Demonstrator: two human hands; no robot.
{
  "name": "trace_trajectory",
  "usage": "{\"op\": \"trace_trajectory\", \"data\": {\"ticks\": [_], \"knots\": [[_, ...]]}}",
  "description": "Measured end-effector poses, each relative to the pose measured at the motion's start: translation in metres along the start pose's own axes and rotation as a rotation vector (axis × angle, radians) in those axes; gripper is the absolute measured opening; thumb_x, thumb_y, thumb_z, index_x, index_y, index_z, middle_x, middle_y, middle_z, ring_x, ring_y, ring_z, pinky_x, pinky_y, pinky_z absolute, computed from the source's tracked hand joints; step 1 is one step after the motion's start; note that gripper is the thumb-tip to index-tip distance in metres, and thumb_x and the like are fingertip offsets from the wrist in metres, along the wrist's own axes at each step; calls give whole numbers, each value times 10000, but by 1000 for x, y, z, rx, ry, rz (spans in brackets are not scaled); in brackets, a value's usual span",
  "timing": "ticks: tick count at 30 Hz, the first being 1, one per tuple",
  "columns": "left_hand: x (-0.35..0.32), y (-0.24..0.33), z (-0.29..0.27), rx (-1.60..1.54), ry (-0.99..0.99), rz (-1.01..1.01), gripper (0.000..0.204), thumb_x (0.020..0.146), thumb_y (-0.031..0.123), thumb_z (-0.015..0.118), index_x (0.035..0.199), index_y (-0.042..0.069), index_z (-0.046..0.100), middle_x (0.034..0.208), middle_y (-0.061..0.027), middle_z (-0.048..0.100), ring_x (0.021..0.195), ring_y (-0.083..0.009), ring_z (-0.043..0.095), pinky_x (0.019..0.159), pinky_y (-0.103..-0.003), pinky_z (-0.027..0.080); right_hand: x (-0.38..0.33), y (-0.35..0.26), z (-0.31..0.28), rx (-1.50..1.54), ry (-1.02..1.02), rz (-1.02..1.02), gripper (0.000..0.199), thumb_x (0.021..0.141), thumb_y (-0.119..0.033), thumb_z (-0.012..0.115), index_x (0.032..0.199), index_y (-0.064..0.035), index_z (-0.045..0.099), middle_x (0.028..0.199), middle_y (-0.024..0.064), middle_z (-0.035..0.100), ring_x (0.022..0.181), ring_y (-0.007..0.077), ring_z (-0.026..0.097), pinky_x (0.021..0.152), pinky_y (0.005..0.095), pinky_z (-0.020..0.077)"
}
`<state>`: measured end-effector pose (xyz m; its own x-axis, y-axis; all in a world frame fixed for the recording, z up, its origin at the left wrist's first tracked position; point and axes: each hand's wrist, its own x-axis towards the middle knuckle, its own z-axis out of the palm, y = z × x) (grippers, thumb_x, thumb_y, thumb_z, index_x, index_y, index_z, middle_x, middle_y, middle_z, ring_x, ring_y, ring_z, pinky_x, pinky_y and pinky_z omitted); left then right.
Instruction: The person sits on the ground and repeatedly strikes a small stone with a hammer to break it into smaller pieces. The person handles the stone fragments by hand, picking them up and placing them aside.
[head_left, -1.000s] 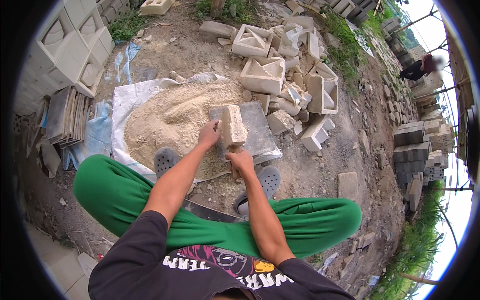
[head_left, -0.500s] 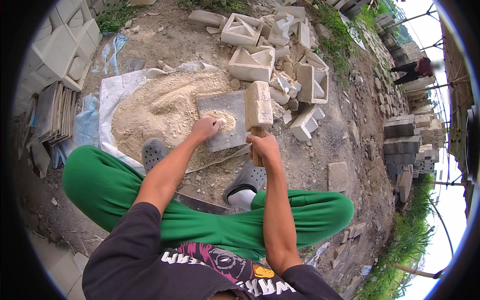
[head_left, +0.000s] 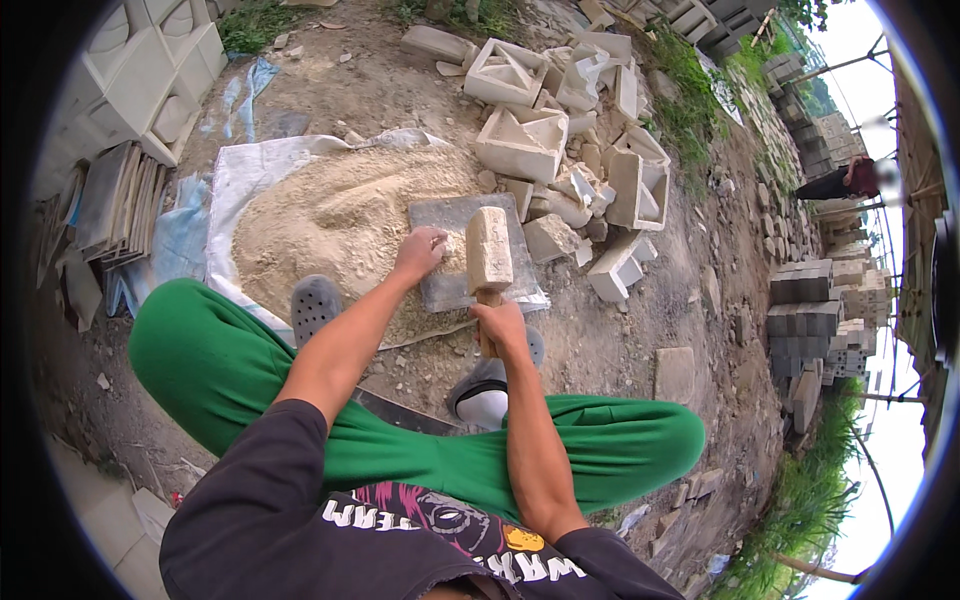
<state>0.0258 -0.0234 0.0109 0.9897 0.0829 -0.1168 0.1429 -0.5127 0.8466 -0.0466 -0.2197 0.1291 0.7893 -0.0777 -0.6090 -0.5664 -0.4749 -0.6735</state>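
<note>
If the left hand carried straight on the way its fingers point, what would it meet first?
The left hand already rests on the flat grey stone slab. Pushing onward, it would slide along that slab towards the broken pale concrete blocks beyond, though depth is uncertain.

I wore a black short-sleeved T-shirt (head_left: pixel 300 500) with a colourful printed graphic across the chest, baggy bright green trousers (head_left: pixel 200 360), and grey perforated clogs (head_left: pixel 316 305) on my feet. My forearms were bare, with no gloves or watch.
</note>
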Motion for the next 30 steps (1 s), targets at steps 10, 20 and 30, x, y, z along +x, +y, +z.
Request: {"op": "trace_trajectory", "data": {"ticks": [10,20,30], "knots": [[-9,-9,-9,-120,50,-252,257,881,210,651,1069,45,710,997,-139,719,884,-241,687,821,-358,519,-32,-133,-21,83,168,-341,300,770,-231,755,898,27,671,713,119,692,598,207,676,575,346,514],[-9,-12,-6,-134,147,-231,251,875,283,658,1002,79,731,920,-117,733,850,-267,696,770,-375,526,23,-15,48,-199,123,-119,324,719,-265,715,910,-3,711,763,194,705,731,324,713,649,399,533],[-2,-5,-2,-131,142,-269,190,817,237,678,915,93,755,863,-119,733,790,-289,701,750,-382,542,9,-59,14,-72,112,-172,229,734,-186,702,823,21,664,617,85,650,522,180,645,531,337,512]]}}
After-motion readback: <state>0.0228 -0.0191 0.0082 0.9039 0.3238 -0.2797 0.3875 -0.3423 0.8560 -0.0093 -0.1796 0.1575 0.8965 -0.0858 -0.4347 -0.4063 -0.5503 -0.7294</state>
